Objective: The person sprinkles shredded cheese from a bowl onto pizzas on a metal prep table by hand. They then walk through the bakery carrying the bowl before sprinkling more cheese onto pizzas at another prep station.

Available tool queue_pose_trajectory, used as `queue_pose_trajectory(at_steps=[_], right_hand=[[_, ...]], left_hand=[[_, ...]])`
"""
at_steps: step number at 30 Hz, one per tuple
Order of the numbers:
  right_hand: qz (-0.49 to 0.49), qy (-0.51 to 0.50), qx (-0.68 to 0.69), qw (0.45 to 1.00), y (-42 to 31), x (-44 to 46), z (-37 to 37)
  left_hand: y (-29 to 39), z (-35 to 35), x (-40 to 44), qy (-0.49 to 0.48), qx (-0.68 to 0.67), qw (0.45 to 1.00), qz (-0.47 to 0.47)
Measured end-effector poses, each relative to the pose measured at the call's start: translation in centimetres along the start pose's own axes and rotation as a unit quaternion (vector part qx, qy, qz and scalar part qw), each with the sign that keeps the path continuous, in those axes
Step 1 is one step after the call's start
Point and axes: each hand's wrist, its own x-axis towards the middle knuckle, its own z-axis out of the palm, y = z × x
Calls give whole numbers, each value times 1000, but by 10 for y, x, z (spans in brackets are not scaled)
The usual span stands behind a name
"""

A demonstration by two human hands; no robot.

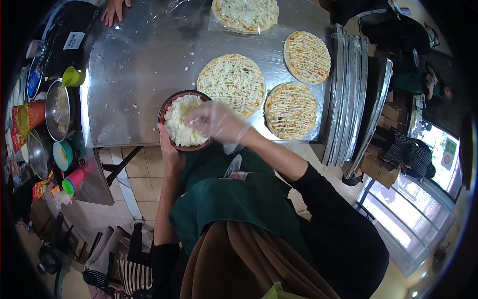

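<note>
My left hand (172,152) holds a dark bowl with a reddish inside (162,115) from below at the table's front edge. White grated cheese (180,119) fills the bowl. Over its right side is my right hand (216,122), in a clear plastic glove and blurred by motion; its fingertips are at the cheese, and whether they pinch any is unclear. Just beyond the bowl lies a pizza covered with white shreds (231,82). Two pizzas with thin pale sauce lines, one nearer (291,110) and one farther (307,57), lie to the right.
Another shred-topped pizza (246,14) lies on plastic at the metal table's (134,65) far side. A co-worker's hand (115,11) rests at the far left. Metal trays (343,94) stand along the right edge. A steel bowl (59,110) and green cups (72,76) are left.
</note>
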Motion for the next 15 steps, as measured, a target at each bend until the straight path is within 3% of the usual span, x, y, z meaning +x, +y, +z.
queue_pose_trajectory(at_steps=[1,4,7,10,13,15], right_hand=[[84,-12,159,984,-7,-4,-17],[125,-15,274,954,-1,-6,-63],[114,27,225,967,36,-7,-95],[86,62,-98,989,68,-2,-100],[48,75,-245,965,82,6,-90],[106,96,-187,972,74,5,-93]], left_hand=[[0,0,0,-2,1,1000,3],[1,1,2,1,10,1000,13],[2,-4,1,18,3,1000,12],[4,-7,0,39,-11,999,5],[7,-11,-2,63,-12,998,2],[8,-13,-3,78,-11,997,4]])
